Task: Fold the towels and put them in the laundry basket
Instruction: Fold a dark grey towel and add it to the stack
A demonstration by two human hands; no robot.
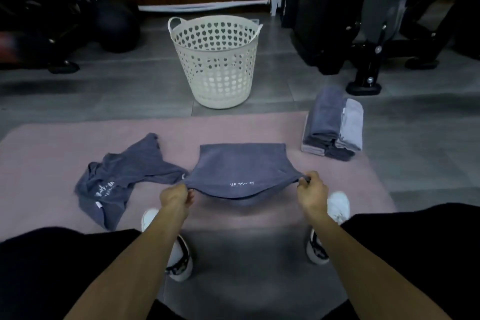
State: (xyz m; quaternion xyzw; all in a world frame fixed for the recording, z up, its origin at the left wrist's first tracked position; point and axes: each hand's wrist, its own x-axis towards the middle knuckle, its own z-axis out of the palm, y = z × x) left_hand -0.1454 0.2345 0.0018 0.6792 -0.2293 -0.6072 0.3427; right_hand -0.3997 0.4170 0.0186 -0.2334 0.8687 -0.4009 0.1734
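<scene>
A grey-blue towel (240, 163) lies partly folded in the middle of the pink mat (52, 153). My left hand (176, 196) pinches its near left corner and my right hand (311, 189) pinches its near right corner, both lifted a little off the mat. A second grey-blue towel (122, 176) lies crumpled to the left. A stack of folded grey towels (333, 127) sits at the mat's right far corner. The cream perforated laundry basket (217, 60) stands upright on the floor beyond the mat; nothing shows inside it.
My white shoes (179, 254) rest on the mat on either side of the towel. Black gym machines (389, 21) stand at the back right, and a dark ball (115, 26) and other equipment at the back left. Grey floor surrounds the mat.
</scene>
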